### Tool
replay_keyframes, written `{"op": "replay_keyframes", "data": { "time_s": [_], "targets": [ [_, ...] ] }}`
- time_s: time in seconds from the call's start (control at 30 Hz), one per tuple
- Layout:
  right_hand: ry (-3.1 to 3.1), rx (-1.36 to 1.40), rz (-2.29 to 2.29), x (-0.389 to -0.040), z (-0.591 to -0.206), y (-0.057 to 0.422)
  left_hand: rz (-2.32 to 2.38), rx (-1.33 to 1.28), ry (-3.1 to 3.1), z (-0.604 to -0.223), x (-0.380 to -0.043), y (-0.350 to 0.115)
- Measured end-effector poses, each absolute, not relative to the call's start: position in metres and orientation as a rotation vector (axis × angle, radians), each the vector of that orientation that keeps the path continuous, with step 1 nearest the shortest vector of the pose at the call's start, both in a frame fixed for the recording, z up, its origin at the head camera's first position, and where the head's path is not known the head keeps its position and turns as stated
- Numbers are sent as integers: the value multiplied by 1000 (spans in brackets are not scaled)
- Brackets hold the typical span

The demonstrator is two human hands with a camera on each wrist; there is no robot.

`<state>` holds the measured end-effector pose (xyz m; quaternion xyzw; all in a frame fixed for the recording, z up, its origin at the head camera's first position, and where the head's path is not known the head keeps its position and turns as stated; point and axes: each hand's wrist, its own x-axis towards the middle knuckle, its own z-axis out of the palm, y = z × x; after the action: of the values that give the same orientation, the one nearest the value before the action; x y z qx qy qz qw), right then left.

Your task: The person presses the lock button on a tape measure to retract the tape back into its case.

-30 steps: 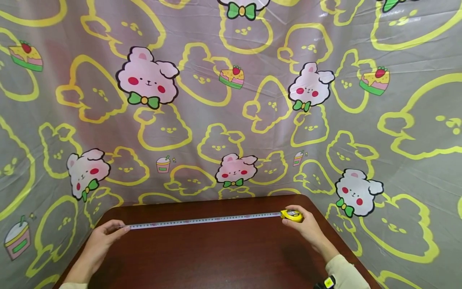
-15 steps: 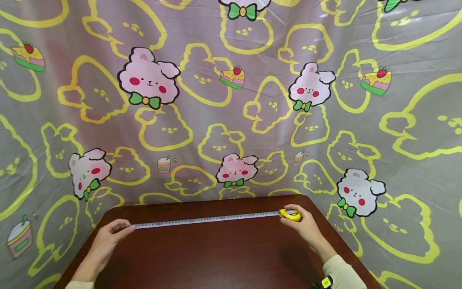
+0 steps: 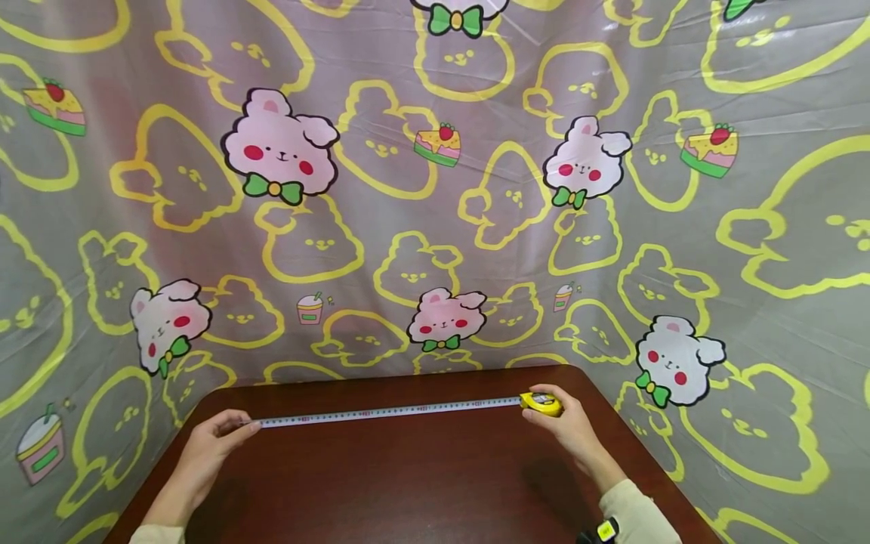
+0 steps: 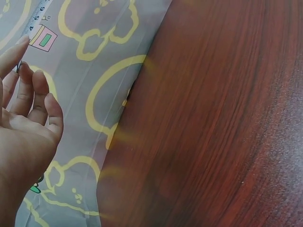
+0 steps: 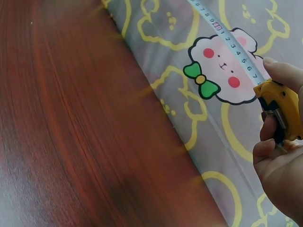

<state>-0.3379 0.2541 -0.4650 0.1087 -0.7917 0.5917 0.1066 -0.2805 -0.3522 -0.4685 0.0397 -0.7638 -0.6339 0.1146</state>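
A yellow tape measure (image 3: 544, 405) sits in my right hand (image 3: 576, 434), which grips its case on the right side of the head view. Its white blade (image 3: 394, 411) runs out straight and taut to the left, above the table. There my left hand (image 3: 204, 457) pinches the blade's end between thumb and fingers, hiding the tip. In the left wrist view a short piece of the blade (image 4: 37, 21) leaves the pinching fingertips. The right wrist view shows the case (image 5: 281, 105) with fingers curled round it and the thumb on top, beside the blade's mouth.
Below both hands lies a dark reddish-brown table (image 3: 394, 483) with rounded far corners. A grey curtain (image 3: 503, 302) printed with yellow outlines and white rabbit heads hangs behind it and along both sides. A small dark device with a yellow face (image 3: 607, 529) is at the right sleeve.
My right hand has moved a little left with the tape measure case, and my left hand slightly right. The stretch of blade between them has become shorter.
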Motion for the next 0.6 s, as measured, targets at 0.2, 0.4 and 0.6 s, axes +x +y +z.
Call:
{"op": "replay_keyframes", "data": {
  "time_s": [0.2,0.4,0.6],
  "targets": [
    [-2321,269,1767,-338,-468,250,-1875,144,-2231,-471,-281,-352],
    [-2317,247,1787,-336,-469,247,-1878,151,-2245,-473,-283,-351],
    [-2318,266,1793,-337,-470,243,-1887,143,-2244,-473,-282,-347]
  ]
}}
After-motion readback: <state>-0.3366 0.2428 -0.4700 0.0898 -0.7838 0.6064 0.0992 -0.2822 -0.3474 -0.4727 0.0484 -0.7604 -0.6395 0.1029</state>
